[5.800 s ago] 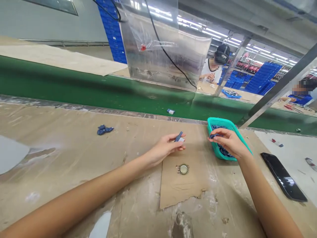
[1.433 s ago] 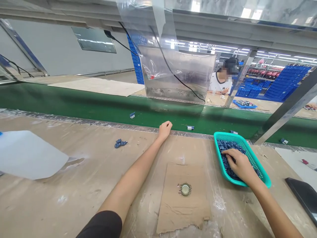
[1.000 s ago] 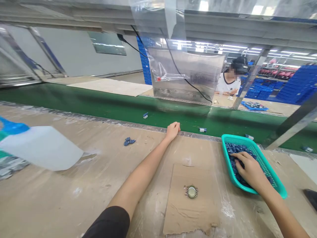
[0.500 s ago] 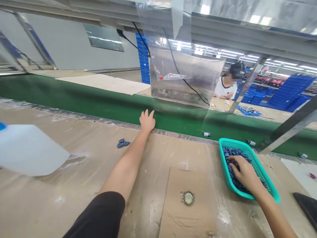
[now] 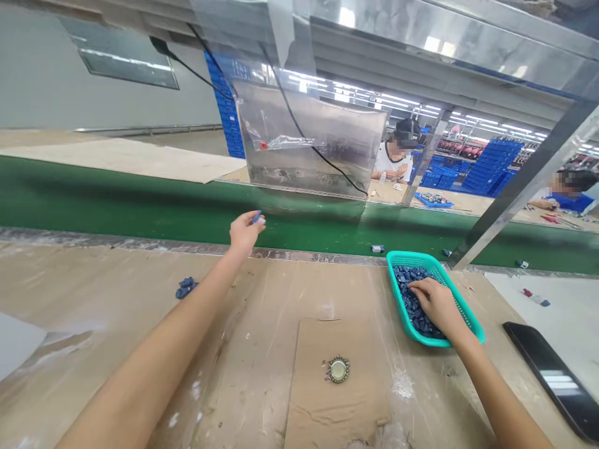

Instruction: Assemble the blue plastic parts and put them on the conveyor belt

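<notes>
Over the green belt (image 5: 309, 229), my left hand (image 5: 244, 233) pinches a small blue and white piece (image 5: 257, 217) between thumb and fingers. My right hand (image 5: 435, 302) reaches into a teal basket (image 5: 468, 312) filled with small dark blue pieces (image 5: 414, 305); its fingertips are pressed together among them, and what they hold, if anything, is too small to make out. Between my arms, a round metal cap with a toothed edge (image 5: 338, 370) lies on a cardboard sheet (image 5: 309, 405).
Dark blue scraps (image 5: 186, 287) lie left of my left forearm. A black phone (image 5: 552, 380) rests at the right. Slanted metal posts (image 5: 524, 187) rise beyond the basket. Two people sit across the belt. More small pieces (image 5: 377, 249) are on the belt.
My left hand, spread over the belt edge before, now pinches a blue and white piece. My right hand stays in the basket with its fingers closer together. The view has shifted right.
</notes>
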{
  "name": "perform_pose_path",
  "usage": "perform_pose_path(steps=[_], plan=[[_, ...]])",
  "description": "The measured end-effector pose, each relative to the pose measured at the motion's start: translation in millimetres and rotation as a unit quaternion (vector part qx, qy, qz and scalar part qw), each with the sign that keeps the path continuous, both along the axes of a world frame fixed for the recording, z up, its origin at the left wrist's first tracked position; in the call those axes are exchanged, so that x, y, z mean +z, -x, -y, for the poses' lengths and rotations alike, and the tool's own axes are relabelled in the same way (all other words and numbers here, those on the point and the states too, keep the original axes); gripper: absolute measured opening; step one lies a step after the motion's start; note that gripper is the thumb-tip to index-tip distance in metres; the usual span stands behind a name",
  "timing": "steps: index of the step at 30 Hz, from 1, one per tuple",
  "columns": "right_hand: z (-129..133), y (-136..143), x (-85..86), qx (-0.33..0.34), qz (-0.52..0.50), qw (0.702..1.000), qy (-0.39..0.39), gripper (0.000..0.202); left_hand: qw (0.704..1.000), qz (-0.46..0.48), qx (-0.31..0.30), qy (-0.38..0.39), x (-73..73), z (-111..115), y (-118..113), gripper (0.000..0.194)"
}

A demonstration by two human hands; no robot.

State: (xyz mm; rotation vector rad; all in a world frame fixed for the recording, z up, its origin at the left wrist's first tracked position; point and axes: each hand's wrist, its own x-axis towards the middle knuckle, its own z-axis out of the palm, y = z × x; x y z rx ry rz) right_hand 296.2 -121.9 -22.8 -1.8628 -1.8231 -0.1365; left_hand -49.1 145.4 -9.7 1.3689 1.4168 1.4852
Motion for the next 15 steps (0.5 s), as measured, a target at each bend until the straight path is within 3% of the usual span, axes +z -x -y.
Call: perform_pose_path(steps=[2,5,10,13,15], plan=[[1,2,0.2,0.0,-0.009,1.0,0.008,0.029,0.987,0.114,-0.107,0.026,9.6,28,-13,0.027],[3,3,1.0,-0.01,-0.043,0.999,0.028,0.025,0.922,0.296,-0.235,0.087,17.5,89,-33,0.023],[6,-1,4.3,-0.046,-0.107,0.993,0.019,0.022,0.836,0.316,-0.361,0.266,19.4,184,-53,0.021],[8,0,9.4,-0.064,-0.221,0.973,-0.015,0.027,0.811,0.317,-0.385,0.306,17.2,212,-54,0.024],[10,7,15.1,-0.034,-0.373,0.927,-0.022,0.029,0.807,0.311,-0.392,0.314,13.2,220,-54,0.025]])
